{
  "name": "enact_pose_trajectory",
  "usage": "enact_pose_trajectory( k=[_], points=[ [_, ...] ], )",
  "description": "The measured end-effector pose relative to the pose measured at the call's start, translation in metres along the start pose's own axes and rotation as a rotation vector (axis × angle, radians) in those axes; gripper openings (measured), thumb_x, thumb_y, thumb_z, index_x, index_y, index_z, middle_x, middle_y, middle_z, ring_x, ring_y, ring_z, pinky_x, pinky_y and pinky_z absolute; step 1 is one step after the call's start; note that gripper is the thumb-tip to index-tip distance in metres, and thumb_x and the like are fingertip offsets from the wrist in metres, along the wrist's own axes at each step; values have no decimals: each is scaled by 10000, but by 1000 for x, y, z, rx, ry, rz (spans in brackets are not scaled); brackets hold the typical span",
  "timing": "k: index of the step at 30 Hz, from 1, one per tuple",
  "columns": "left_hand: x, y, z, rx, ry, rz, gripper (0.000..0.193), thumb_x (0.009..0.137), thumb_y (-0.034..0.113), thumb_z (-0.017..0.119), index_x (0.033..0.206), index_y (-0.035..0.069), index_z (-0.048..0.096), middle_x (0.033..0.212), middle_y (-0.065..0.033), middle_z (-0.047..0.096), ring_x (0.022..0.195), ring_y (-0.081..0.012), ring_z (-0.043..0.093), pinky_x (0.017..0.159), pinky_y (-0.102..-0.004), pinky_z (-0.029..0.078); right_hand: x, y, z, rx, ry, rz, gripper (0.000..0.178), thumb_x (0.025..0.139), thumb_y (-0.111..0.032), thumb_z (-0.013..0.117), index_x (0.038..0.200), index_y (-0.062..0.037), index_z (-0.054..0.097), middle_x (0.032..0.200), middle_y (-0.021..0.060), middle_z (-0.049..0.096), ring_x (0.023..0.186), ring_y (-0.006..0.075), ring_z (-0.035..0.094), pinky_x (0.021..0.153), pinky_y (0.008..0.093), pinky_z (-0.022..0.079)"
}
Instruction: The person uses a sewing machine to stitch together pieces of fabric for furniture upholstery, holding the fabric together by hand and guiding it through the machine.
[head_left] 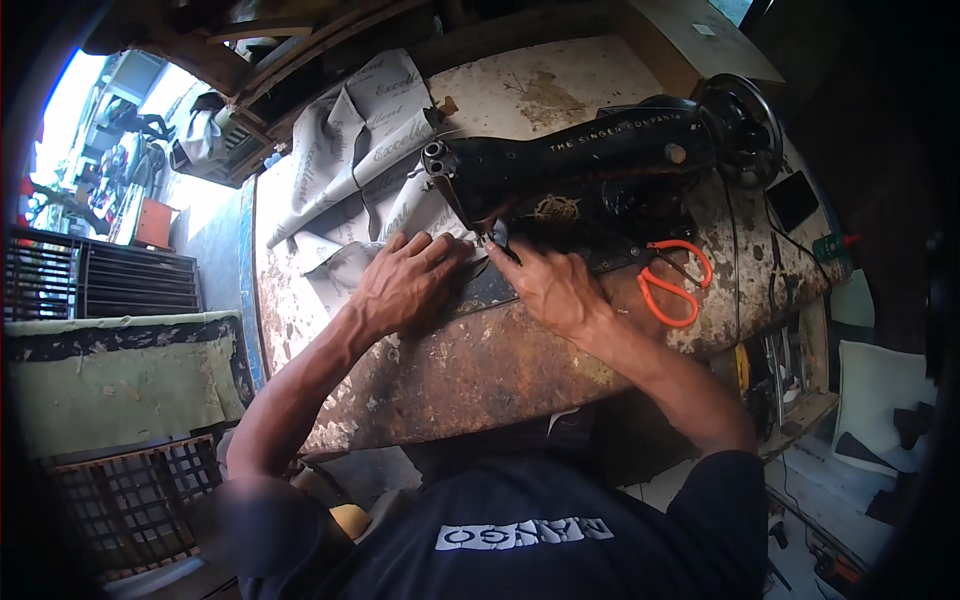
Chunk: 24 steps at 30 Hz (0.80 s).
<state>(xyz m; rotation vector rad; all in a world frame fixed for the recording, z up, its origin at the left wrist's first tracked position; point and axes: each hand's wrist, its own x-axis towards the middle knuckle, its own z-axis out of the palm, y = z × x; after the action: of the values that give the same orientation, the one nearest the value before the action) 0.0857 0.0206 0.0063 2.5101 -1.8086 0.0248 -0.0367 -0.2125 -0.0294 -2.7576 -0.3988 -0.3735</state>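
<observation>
A black sewing machine stands on a worn table. Light grey printed fabric with dark strips spreads left of it and runs in under its needle end. My left hand lies on the fabric just left of the needle, fingers bent together and gripping it. Close by on the right, my right hand reaches to the presser foot, its index finger stretched toward the needle. Its other fingers are curled under, holding the fabric edge; the thumb is mostly hidden. Orange-handled scissors rest beside the machine base, right of my right hand.
The scuffed, rusty table top curves in front of me. At the machine's right end is a handwheel. A dark flat rectangular object and a green bottle with a red tip are at the right edge. Slatted racks stand left.
</observation>
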Motion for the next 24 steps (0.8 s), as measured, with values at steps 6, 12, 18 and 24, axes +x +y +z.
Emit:
enact_pose_trajectory(
  k=[6, 12, 18, 24],
  points=[
    [2, 1, 5, -104, 65, 6, 466, 902, 173, 690, 1356, 68, 657, 1191, -98, 657, 1006, -273, 649, 912, -400, 513, 3, -1, 1, 13, 7, 63, 518, 908, -23, 576, 1405, -128, 676, 1107, 163, 663, 776, 358, 754, 643, 465, 641],
    [0, 2, 8, -126, 71, -11, 444, 910, 183, 700, 1342, 86, 663, 1167, -95, 645, 992, -273, 652, 896, -398, 519, 3, -2, 1, -13, -12, 70, 540, 890, -19, 583, 1402, -153, 686, 1087, 165, 656, 774, 359, 754, 657, 466, 647],
    [-1, 6, 6, -116, 81, -40, 475, 911, 208, 716, 1379, 151, 667, 1224, -90, 640, 1061, -282, 655, 922, -424, 513, 1, 3, 1, -24, 20, -4, 534, 896, -33, 606, 1425, -94, 639, 1163, 165, 666, 723, 363, 757, 627, 479, 647],
    [-7, 3, 5, 11, 115, 20, 518, 870, 239, 745, 1385, 209, 694, 1310, -61, 645, 1103, -243, 619, 934, -414, 485, 1, 0, 0, -28, -12, 4, 530, 894, -32, 607, 1420, -83, 642, 1158, 159, 667, 733, 351, 760, 620, 467, 644]
  ],
)
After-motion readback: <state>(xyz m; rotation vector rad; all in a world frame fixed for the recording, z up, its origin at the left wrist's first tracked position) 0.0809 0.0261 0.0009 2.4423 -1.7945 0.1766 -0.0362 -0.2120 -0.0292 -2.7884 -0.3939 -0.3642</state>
